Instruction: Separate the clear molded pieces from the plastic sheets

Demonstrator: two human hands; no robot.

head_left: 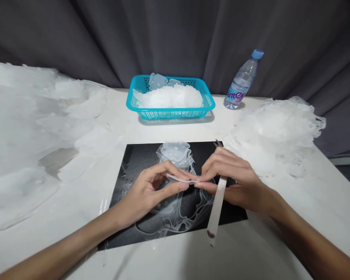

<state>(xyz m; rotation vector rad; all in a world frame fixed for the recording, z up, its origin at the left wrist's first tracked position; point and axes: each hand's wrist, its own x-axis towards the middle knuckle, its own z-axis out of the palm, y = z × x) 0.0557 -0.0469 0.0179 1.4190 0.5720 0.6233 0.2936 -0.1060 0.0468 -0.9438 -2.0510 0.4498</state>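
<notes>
Between the fingertips of both hands is a thin translucent sheet (179, 179), seen almost edge-on above a black mat. My left hand (154, 182) pinches it from the left, thumb below and fingers above. From the right, my right hand (230, 175) pinches its other end. Tweezers (217, 208) are also tucked in my right hand, their forked tips past the knuckles and their pale rear end towards me. Under the hands, the black mat (119, 227) carries stringy clear trimmings (175, 225) and a dotted translucent piece (175, 151) at its far edge.
At the back, a turquoise basket (170, 114) holds a heap of translucent pieces. A water bottle (239, 85) stands to its right. Large piles of translucent sheets (26, 116) cover the left side, and clear tangled scraps (275, 128) lie right. A dark curtain (175, 39) hangs behind the table.
</notes>
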